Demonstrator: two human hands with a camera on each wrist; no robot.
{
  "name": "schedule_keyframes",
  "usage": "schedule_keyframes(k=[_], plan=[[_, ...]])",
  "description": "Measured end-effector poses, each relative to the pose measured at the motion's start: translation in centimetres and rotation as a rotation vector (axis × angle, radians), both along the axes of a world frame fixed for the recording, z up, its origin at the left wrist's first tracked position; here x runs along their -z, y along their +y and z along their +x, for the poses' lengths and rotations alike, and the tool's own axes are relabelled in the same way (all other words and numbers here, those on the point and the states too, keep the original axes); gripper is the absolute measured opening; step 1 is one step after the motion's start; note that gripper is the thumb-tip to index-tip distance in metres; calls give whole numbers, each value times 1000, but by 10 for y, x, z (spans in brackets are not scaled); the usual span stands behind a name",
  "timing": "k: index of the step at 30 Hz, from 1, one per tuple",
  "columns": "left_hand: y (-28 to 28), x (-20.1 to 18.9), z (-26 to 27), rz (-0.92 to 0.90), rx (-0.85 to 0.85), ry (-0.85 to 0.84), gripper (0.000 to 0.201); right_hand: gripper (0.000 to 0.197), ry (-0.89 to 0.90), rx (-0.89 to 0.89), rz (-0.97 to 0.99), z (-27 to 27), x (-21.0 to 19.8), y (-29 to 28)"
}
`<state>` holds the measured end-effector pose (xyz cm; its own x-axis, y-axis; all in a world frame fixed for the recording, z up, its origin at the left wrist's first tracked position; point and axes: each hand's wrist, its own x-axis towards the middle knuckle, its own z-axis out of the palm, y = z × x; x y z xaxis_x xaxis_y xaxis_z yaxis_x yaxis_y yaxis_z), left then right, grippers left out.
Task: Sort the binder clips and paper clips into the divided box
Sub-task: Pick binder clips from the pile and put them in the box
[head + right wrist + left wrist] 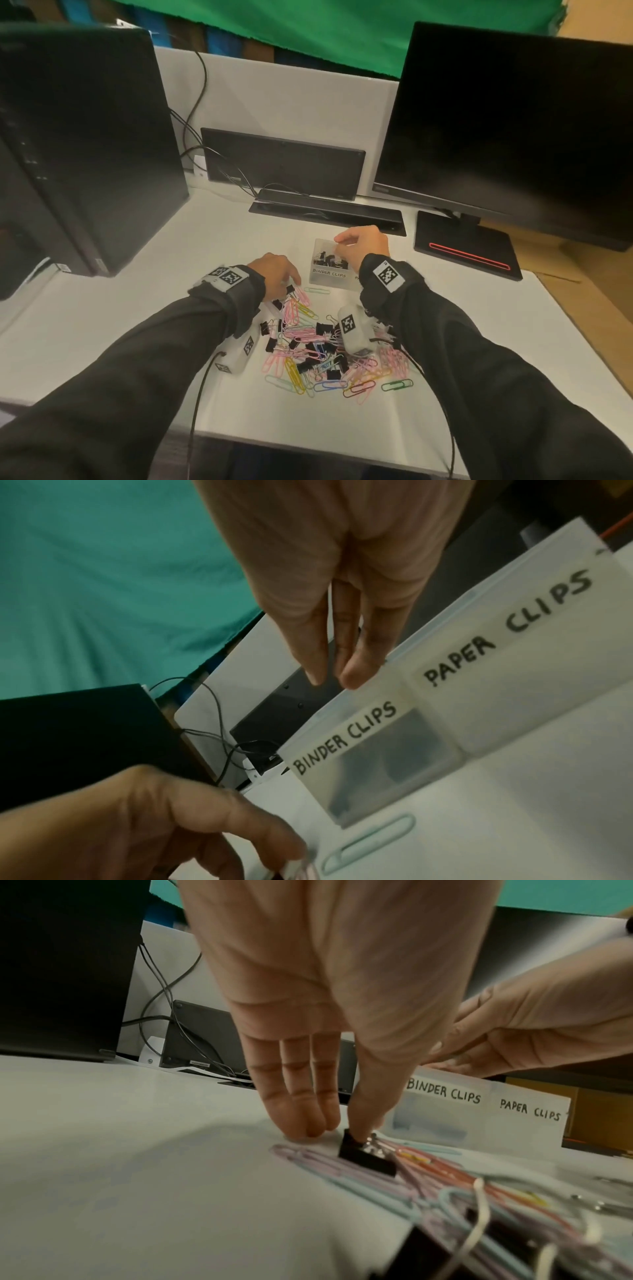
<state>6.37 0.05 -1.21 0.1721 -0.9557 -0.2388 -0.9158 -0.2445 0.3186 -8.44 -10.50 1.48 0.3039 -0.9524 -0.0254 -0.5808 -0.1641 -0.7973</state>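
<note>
**A:** ok so what was on the desk [428, 318] in that shot?

**B:** One box [329, 274], lower centre of the head view, two compartments labelled BINDER CLIPS and PAPER CLIPS. The binder side had a bunch of black clips in it, too jumbled to count. Couldn't see into the paper side, the right arm covered it.

**A:** and the loose stuff?

**B:** One pile [329, 353] in the lower middle between the two sleeves. Pink, yellow, blue and green paper clips mixed with black binder clips, roughly a dozen of the black ones, but they overlapped so I can't give a real number. One pale green paper clip [317, 291] lay by itself just in front of the box.

**A:** hands?

**B:** Two. Left hand [274, 274] was at the top edge of the pile, index tip down on a black binder clip [366, 1154], the other three fingers straight with their tips on the desk just left of it. Thumb wasn't visible, so can't tell if it was a proper pinch.

**A:** right one?

**B:** Right hand [363, 246] hung over the box above the binder compartment, fingers pointing down, loose, nothing in them, tips near the box's top edge.
</note>
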Motion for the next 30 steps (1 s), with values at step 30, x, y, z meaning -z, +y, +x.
schedule_keyframes(k=[30], plan=[[68,-4,-2,68,-47,36,28,23,777,-830,-362,53,11,76]])
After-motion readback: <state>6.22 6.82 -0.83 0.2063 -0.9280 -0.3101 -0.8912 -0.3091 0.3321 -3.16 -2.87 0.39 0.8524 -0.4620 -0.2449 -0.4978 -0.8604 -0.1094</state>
